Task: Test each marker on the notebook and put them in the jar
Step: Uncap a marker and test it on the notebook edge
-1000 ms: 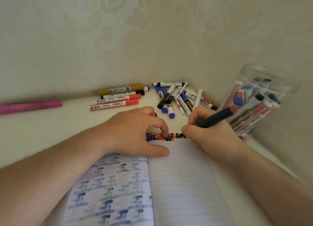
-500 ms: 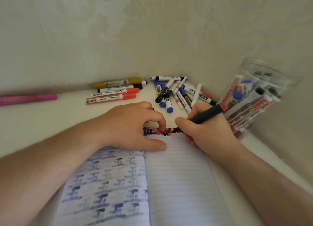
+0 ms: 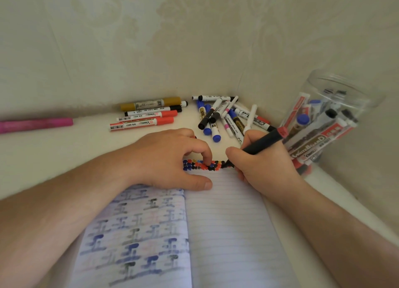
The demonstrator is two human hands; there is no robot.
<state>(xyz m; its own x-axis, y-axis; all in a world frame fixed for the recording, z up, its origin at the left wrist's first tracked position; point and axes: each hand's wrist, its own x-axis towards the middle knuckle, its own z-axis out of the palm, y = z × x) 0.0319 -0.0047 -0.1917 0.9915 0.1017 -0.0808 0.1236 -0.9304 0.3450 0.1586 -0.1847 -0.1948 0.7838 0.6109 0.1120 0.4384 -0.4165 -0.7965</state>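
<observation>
Cornered against pale wallpaper, the right hand (image 3: 265, 164) grips a black marker (image 3: 259, 144) dotting the notebook (image 3: 226, 223), left hand (image 3: 172, 160) curled, pinning the page; wet ink could smear, the nearby jar (image 3: 328, 119) tip.

We've only got one view here, the head cam, wide-angle, looking forward and down from close above the bench (image 3: 54, 158). Both forearms come in from the bottom corners, the notebook (image 3: 226, 223) fills the lower middle, and the wall takes the top half.
</observation>
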